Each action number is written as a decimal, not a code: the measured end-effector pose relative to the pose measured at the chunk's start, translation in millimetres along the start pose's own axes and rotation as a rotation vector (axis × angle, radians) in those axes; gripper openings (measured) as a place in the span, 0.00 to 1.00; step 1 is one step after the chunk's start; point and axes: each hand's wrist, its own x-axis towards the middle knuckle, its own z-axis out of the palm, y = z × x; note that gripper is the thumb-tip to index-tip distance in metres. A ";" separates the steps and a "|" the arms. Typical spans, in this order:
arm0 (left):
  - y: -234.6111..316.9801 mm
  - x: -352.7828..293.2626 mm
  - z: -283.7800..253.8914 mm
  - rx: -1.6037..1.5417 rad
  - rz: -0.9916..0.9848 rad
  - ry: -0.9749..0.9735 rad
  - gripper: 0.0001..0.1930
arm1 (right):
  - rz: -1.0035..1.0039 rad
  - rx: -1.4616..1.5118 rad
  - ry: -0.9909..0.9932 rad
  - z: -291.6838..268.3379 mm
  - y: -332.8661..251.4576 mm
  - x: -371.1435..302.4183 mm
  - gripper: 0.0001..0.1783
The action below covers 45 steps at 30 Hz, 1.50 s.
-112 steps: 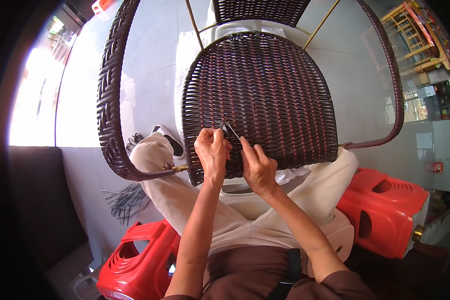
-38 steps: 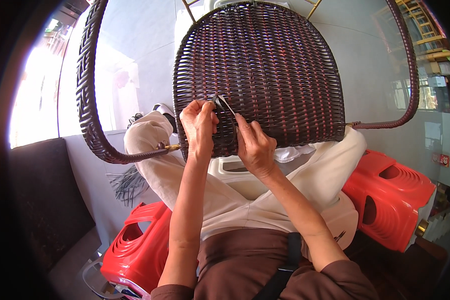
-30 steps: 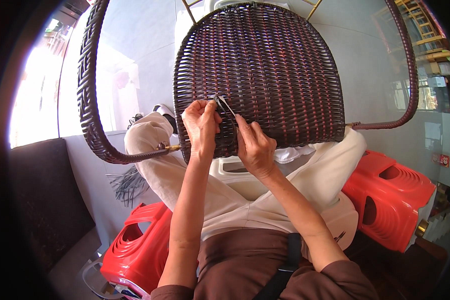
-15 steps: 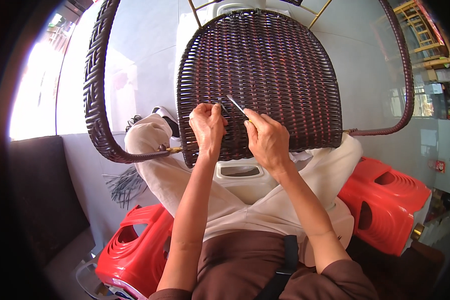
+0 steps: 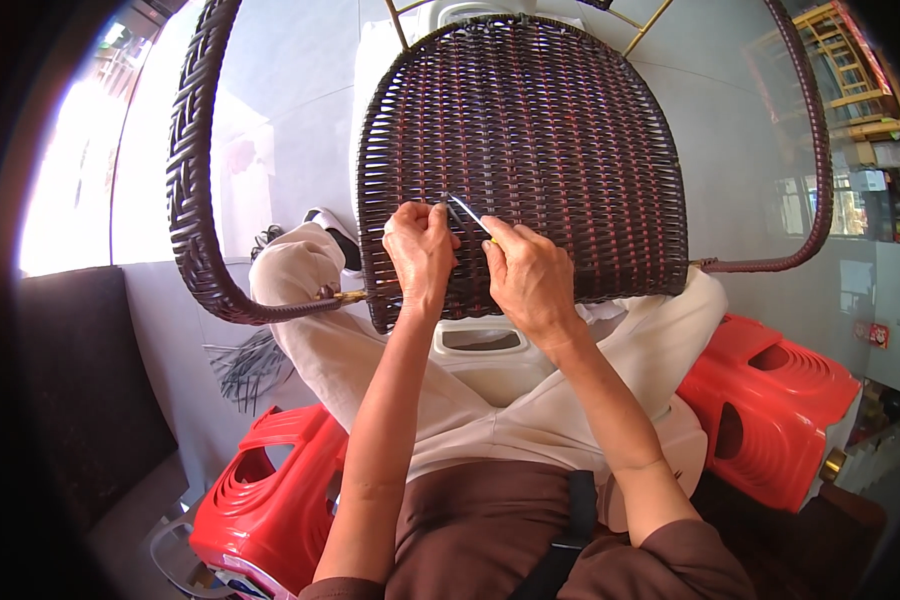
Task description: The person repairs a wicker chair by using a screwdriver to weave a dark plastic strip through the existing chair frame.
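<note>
A dark brown wicker chair panel (image 5: 530,130), woven with reddish strands, lies in front of me over my knees. My right hand (image 5: 532,280) is closed around a slim tool (image 5: 469,213) with a shiny metal shaft and a bit of yellow handle. Its tip rests at or just over the weave near my left fingertips; contact is hard to judge. Low on the left half of the panel, my left hand (image 5: 420,250) is closed in a pinch. A short dark strip seems to show at its fingers, but most of what they hold is hidden.
Braided armrests curve out on the left (image 5: 192,190) and right (image 5: 820,150). A pale plastic stool (image 5: 480,365) stands under the panel's near edge. Red stools flank me left (image 5: 270,490) and right (image 5: 770,410). Dark loose strips (image 5: 250,370) lie on the floor at left.
My right hand and the tool have shifted slightly left, bringing the shaft closer to my left fingertips. The left hand keeps its pinch, barely moved to the right. The panel appears marginally shifted.
</note>
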 end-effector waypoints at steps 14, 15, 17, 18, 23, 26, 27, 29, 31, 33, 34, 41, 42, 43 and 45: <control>0.7 -3.0 0.7 -0.027 0.022 0.010 0.10 | -0.111 -0.020 0.173 30.4 14.8 -14.4 0.18; 0.8 -3.9 0.9 -0.035 0.021 0.012 0.11 | -0.126 -0.027 0.207 31.9 15.3 -15.2 0.18; -0.3 -5.9 0.9 -0.068 0.033 0.021 0.11 | -0.142 -0.035 0.242 33.9 15.8 -16.5 0.17; -0.8 -6.5 0.9 -0.101 0.045 0.030 0.11 | -0.154 -0.043 0.255 34.7 15.9 -17.0 0.17; -1.4 -7.3 1.8 -0.139 0.051 0.033 0.11 | -0.181 -0.056 0.299 38.0 17.5 -17.2 0.17; -0.6 -7.4 3.2 -0.152 0.056 0.042 0.11 | -0.198 -0.043 0.332 39.8 19.0 -17.2 0.16; -0.2 -7.1 3.8 -0.149 0.056 0.052 0.11 | -0.198 -0.040 0.333 40.1 19.4 -17.3 0.16; 1.3 -6.9 4.3 -0.130 0.052 0.053 0.11 | -0.199 -0.036 0.333 39.9 19.7 -17.6 0.16; 3.6 -6.1 3.8 -0.111 0.048 0.056 0.11 | -0.193 -0.031 0.318 39.0 19.1 -17.7 0.16; 6.1 -4.8 3.2 -0.067 0.000 0.048 0.11 | -0.193 -0.024 0.319 38.8 18.8 -17.9 0.16; 7.2 -3.7 2.0 -0.066 0.000 0.049 0.11 | -0.194 -0.017 0.319 38.8 18.7 -18.0 0.16; 9.5 2.0 -8.1 -0.110 -0.065 -0.114 0.13 | -0.171 -0.015 0.295 36.8 17.8 -17.7 0.15; 10.6 0.0 -8.7 -0.108 -0.060 -0.116 0.13 | -0.174 -0.007 0.304 37.4 19.1 -17.6 0.15; 11.6 -2.2 -9.0 -0.133 -0.073 -0.120 0.13 | -0.176 0.000 0.313 37.5 20.0 -17.2 0.15; 14.5 -5.4 -13.9 -0.144 -0.144 -0.130 0.13 | -0.169 0.008 0.304 34.8 17.1 -17.1 0.16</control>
